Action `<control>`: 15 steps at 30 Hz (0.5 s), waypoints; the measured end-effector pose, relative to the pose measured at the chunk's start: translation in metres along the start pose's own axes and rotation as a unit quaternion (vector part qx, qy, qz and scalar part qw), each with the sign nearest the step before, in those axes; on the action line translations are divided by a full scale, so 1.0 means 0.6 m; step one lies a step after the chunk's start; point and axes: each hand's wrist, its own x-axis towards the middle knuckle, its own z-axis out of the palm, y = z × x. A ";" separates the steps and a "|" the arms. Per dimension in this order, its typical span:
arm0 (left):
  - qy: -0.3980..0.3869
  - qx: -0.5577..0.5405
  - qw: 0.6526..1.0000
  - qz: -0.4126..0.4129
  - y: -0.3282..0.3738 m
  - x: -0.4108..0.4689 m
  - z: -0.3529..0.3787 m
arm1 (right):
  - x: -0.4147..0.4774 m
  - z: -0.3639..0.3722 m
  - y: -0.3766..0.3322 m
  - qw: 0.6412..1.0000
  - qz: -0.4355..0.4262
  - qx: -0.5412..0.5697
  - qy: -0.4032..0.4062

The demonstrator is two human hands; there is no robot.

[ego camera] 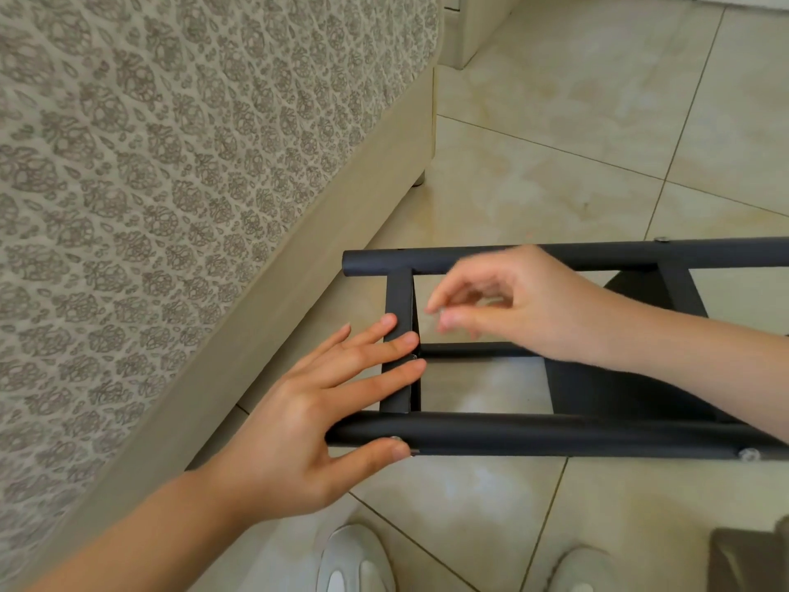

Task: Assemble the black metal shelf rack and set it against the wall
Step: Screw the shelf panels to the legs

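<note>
The black metal shelf rack lies on its side over the tiled floor, two round tubes running left to right with flat cross pieces between them. My left hand presses on its left end, straight fingers laid across the vertical cross bar and thumb against the near tube by a screw head. My right hand hovers, blurred, over the opening between the tubes, thumb and fingertips pinched on a small pale screw-like part.
A bed with a patterned cover and a beige base fills the left side, close to the rack's end. My two light shoes stand at the bottom edge. A dark object sits at the bottom right. Beige floor tiles stretch behind the rack.
</note>
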 end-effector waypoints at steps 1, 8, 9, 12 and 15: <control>0.000 -0.001 1.000 0.000 0.000 0.000 0.000 | -0.005 0.004 0.007 1.000 0.014 -0.010 -0.024; 0.002 -0.005 1.000 -0.001 0.000 0.000 0.004 | -0.002 0.033 0.036 0.979 0.135 0.070 -0.139; 0.002 -0.006 1.000 -0.002 0.000 0.000 0.004 | 0.003 0.039 0.037 0.974 0.149 0.084 -0.146; 0.005 -0.012 1.000 -0.001 -0.001 -0.001 0.005 | 0.015 0.059 0.037 0.957 0.187 0.127 -0.180; 0.005 -0.018 1.000 0.001 -0.001 -0.001 0.007 | 0.023 0.079 0.038 0.945 0.212 0.161 -0.192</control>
